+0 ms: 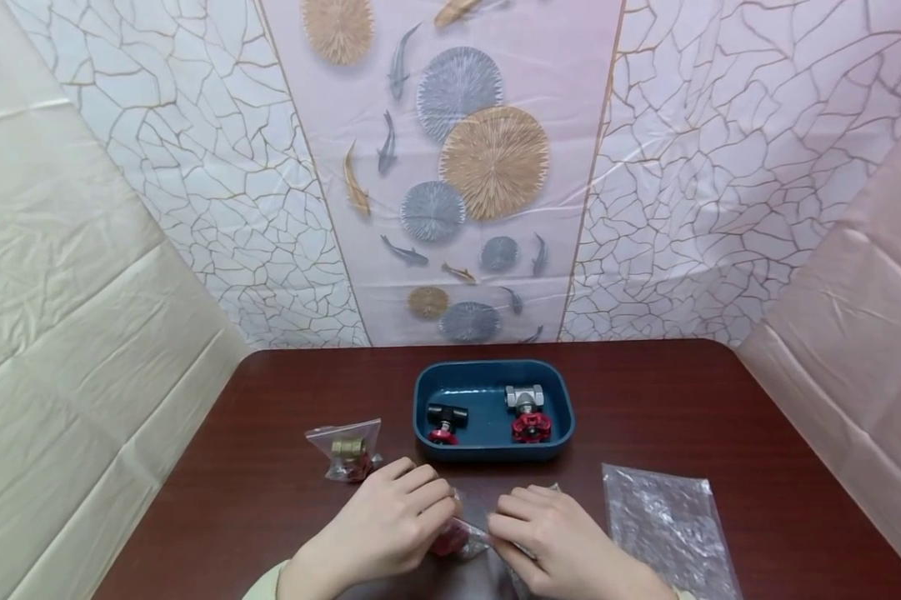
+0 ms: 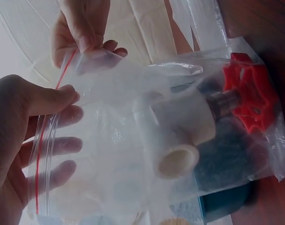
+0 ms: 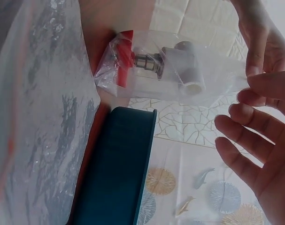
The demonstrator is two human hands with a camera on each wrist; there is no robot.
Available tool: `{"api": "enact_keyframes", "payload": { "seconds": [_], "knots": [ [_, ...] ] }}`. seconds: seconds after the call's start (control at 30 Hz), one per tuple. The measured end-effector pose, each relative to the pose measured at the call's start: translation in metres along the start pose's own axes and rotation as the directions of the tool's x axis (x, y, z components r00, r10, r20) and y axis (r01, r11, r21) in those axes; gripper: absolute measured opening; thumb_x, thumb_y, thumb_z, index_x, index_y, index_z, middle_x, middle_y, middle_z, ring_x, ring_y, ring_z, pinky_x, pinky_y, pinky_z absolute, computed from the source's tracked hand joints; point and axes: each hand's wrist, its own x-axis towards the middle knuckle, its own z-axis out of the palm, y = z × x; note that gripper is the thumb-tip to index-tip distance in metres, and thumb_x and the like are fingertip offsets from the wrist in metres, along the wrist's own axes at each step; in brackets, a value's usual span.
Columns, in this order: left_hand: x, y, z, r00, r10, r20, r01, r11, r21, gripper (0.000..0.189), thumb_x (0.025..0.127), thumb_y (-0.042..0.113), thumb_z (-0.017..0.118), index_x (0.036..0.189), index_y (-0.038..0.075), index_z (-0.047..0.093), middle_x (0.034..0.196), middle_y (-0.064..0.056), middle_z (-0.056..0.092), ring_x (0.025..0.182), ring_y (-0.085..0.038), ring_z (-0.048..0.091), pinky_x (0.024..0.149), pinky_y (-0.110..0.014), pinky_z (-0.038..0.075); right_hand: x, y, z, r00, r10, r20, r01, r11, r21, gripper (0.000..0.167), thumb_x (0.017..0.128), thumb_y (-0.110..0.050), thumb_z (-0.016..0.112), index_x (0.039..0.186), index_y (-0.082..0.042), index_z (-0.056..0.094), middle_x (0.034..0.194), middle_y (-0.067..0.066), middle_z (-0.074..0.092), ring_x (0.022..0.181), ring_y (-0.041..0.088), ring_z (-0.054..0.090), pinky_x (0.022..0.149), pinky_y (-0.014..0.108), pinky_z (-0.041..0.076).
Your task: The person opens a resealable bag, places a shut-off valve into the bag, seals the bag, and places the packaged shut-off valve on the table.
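Observation:
Both hands hold the top of a clear zip bag (image 2: 109,126) with a red seal line. Inside it lies a white valve (image 2: 180,117) with a short metal stem and a red handwheel (image 2: 255,98). My left hand (image 1: 393,521) grips the bag's top edge, thumb on the near side and fingers seen through the plastic. At one top corner, my right hand (image 1: 555,533) pinches the bag between thumb and finger; its other fingers are spread in the right wrist view. The head view hides most of the bag behind the hands.
Behind the hands stands a blue tray (image 1: 482,417) holding a black valve (image 1: 446,422) and a silver valve (image 1: 527,408), both with red handwheels. A bagged brass valve (image 1: 349,451) lies left; a flat clear bag (image 1: 668,521) lies right.

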Motion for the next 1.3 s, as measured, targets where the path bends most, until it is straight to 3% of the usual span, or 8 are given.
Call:
{"api": "enact_keyframes", "payload": {
  "seconds": [0.17,0.5,1.3],
  "knots": [
    [-0.004,-0.003,-0.002,1.0,-0.008,-0.016,0.008,1.0,0.006,0.027,0.1,0.013,0.043,0.087,0.016,0.066,0.085,0.007,0.063,0.081,-0.014,0.059,0.065,-0.029,0.044,-0.001,0.001,-0.001,1.0,-0.015,0.019,0.014,1.0,0.026,0.014,0.092,-0.019,0.072,0.089,-0.027,0.061,0.08,-0.016,0.044,0.073,0.0,0.045,0.067,0.016,0.039],
    [-0.014,-0.009,-0.009,0.998,-0.056,-0.028,0.056,0.998,0.004,0.025,0.101,0.017,0.046,0.087,0.015,0.067,0.087,0.006,0.064,0.079,-0.015,0.059,0.066,-0.03,0.044,-0.001,0.001,-0.004,0.999,-0.01,0.037,0.008,0.999,0.035,0.009,0.096,-0.022,0.067,0.092,-0.027,0.062,0.081,-0.016,0.045,0.074,0.0,0.044,0.068,0.017,0.039],
    [-0.031,-0.023,-0.027,0.989,-0.087,-0.12,0.095,0.994,0.06,0.027,0.104,0.016,0.047,0.091,0.013,0.07,0.087,0.003,0.066,0.076,-0.015,0.06,0.067,-0.03,0.047,-0.005,0.003,-0.006,0.999,-0.007,0.031,0.006,0.998,0.06,0.01,0.096,-0.021,0.067,0.093,-0.028,0.061,0.082,-0.016,0.046,0.075,0.001,0.046,0.068,0.015,0.037]
  ]
}}
